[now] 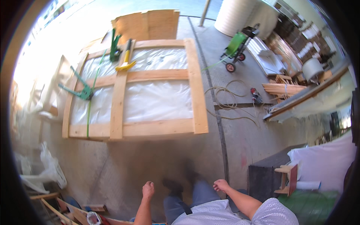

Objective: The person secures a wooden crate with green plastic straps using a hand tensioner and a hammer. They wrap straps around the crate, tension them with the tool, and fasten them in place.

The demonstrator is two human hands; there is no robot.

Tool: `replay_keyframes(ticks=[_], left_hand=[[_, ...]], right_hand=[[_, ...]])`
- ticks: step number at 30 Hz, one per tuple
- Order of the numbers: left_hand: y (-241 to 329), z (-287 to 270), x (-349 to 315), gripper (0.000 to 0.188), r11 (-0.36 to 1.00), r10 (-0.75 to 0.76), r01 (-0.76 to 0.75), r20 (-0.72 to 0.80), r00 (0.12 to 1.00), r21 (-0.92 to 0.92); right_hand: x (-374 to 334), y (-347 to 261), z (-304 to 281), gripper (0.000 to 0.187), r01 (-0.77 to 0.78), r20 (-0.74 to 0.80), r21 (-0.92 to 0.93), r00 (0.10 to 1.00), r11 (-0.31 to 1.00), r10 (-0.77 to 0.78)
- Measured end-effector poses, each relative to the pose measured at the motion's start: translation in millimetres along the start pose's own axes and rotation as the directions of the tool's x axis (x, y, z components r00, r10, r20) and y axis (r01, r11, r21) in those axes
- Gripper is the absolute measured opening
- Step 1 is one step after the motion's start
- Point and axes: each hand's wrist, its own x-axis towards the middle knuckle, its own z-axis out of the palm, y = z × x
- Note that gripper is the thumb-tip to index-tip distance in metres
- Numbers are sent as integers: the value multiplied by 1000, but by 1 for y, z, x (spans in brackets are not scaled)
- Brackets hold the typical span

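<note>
My left hand (148,190) hangs low in front of my body, its fingers curled closed with nothing showing in them. On the other side my right hand (222,185) is held at hip height, also loosely curled with no object visible. Ahead of me, apart from both hands, stands a wooden crate (157,126) with white plastic film behind its slats. A green strap (89,116) runs over its left part. On top lie a green strapping tensioner (85,92), another green strapping tool (114,50) and a hammer (127,56) with a yellow head and a yellow-and-black handle.
Beyond the crate leans a plywood sheet (150,25). A green strapping cart (237,44) stands at the far right, with a loose hose (228,98) and a red power tool (256,96) nearer. Dark box (262,176) at right; wood scraps (67,210) at lower left.
</note>
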Motion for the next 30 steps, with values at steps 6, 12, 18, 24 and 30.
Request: replay_keyframes(ticks=[6,12,18,24,30], left_hand=[[69,-11,2,33,992,121,-119,-68,990,30],[205,41,-4,26,967,186,-212,-179,966,-144],[362,94,-8,20,923,256,-307,-224,941,-234],[440,104,9,18,899,362,-416,-300,883,-138],[482,98,38,18,919,290,-363,-359,887,-154]], right_hand=[[1,64,-75,22,-114,-97,78,988,990,122],[48,39,-168,22,-62,-56,2,997,998,62],[91,-38,-293,18,115,-118,386,990,915,-75],[105,-60,-364,17,147,-99,491,989,858,-113],[123,-44,-355,16,-29,6,538,999,842,31]])
